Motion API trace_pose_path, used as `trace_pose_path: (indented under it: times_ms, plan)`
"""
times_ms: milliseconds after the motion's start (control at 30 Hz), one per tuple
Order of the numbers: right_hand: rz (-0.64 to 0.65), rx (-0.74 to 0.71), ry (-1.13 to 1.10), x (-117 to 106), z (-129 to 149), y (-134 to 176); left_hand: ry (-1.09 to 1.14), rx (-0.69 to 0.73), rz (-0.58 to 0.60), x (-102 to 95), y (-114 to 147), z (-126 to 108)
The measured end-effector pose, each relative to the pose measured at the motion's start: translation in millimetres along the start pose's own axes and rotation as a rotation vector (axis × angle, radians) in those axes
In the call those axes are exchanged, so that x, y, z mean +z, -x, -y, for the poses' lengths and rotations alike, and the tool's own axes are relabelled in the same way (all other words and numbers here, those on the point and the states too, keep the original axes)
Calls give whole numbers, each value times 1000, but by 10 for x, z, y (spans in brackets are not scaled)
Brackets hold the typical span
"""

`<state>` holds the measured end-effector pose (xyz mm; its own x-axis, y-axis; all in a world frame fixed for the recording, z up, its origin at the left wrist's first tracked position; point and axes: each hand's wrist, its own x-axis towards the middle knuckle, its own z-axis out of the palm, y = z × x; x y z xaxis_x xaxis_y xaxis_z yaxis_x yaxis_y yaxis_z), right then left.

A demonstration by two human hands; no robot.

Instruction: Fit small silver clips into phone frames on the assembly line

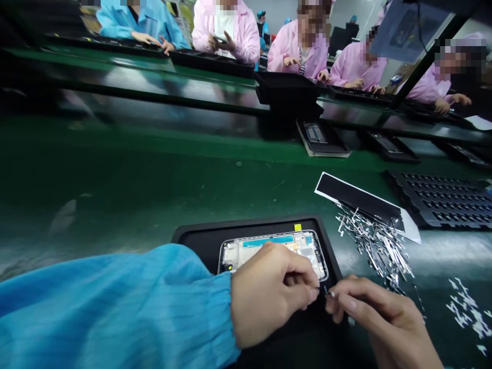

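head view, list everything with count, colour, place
bench: one, green, across the view
near tray: one, black, front centre
phone frame: one, silver-rimmed, inside near tray
yellow tab: one, yellow, frame's far edge
sheet: one, black-and-white, right of near tray
strips: many, silvery and dark, beside sheet
white bits: many, white, lower right
slotted tray: one, black, right edge
far trays: three, black, beyond sheet
stacked trays: count unclear, black, far centre
people: five nearest, blue or pink, far side
left hand: one, blue-sleeved, over frame
right hand: one, bare, small piece at fingertips

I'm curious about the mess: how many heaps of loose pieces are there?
2: a silvery heap beyond the right hand, and a white heap by the picture's right edge. Others may be hidden.
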<state>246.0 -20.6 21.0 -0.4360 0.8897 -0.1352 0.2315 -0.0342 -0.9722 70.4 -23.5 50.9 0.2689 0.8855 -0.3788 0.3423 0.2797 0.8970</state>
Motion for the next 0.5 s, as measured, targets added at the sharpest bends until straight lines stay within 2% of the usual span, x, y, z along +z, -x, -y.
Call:
trace_pose_path:
  times_ms: [100,167,300,400,500]
  plan:
    - [24,95,-39,27,43,-24,-126,111,-54,8,37,23]
    - [101,107,-92,33,56,-25,-193,158,-60,14,68,24]
    - [211,100,-256,67,76,14,-148,132,34,7,117,-7]
    - [188,86,-297,144,106,47,-17,61,162,-4,105,-9]
    - [107,76,-226,167,96,70,55,126,224,-9,55,55]
